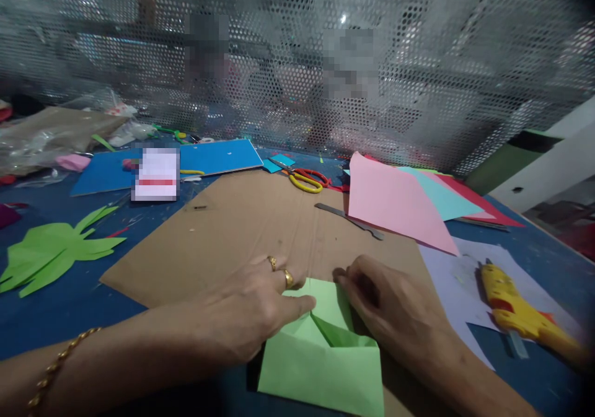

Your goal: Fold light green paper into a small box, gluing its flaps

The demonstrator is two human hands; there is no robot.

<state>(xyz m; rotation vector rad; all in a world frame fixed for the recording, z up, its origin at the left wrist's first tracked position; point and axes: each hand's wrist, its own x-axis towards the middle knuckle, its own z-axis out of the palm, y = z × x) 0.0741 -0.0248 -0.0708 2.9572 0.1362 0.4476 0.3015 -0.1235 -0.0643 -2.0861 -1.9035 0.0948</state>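
In front of me lies a light green sheet of folded paper (320, 367), with a flap standing partly up in its middle. My left hand (260, 308), wearing two gold rings, holds the upper left part; its thumb rests on the paper and its fingers are bent at the far edge. At the upper right edge my right hand (395, 299) is closed, thumb and fingertips pinched at the paper's side. Exactly how the right fingertips grip is partly hidden. Under the paper is a brown cardboard sheet (232, 231).
Scissors (307, 181) and a thin metal blade (348, 219) lie beyond my hands. Pink paper (395, 206) and a yellow glue gun (509, 302) are on the right. Left are cut green paper leaves (60, 250), a phone-like object (155, 172) and a blue board (223, 157). Perforated metal panel (288, 64) stands behind.
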